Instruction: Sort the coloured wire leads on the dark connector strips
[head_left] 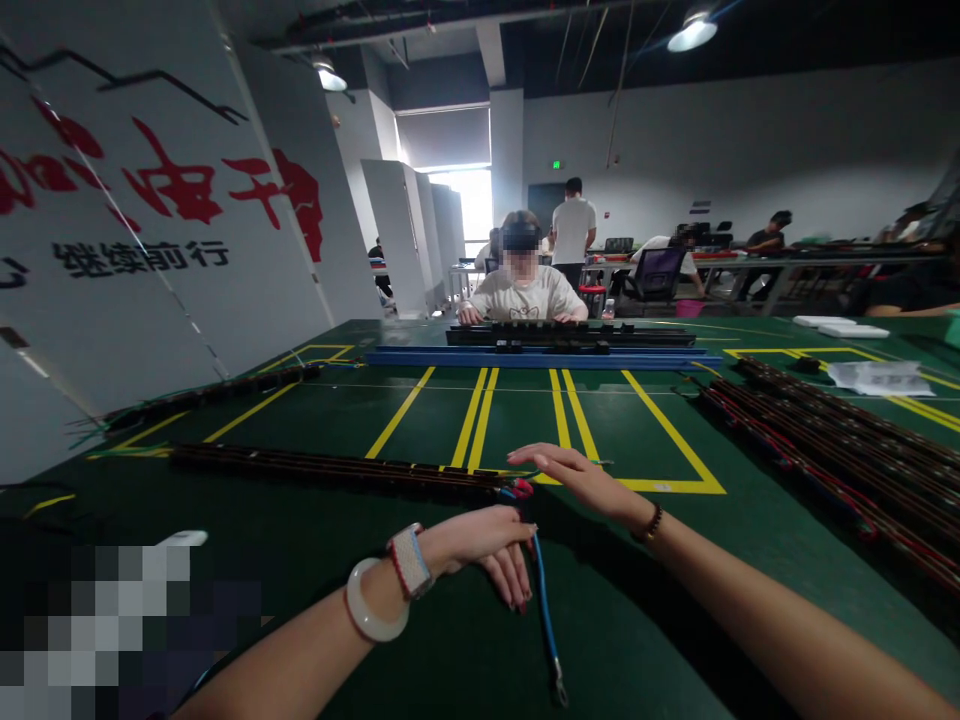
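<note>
My left hand [487,545] is held low over the green table with its fingers loosely drooping and partly apart. The tip of one finger meets or overlaps a blue cable [547,610], which ends in a metal ring terminal [559,690]; I cannot tell whether they touch. Just beyond, my right hand [566,472] has its fingers stretched out flat, with nothing visible in it. Both hands are near the right end of a long dark wire harness [337,470], where red and blue wire ends [519,489] bunch together. The undersides of both hands are hidden.
Several dark harnesses [832,450] lie at the right. A blue rail [540,358] and a black rail [570,336] cross the far side, where a co-worker [525,290] sits. Another harness [214,395] runs along the left. A clear plastic bag [881,378] lies back right.
</note>
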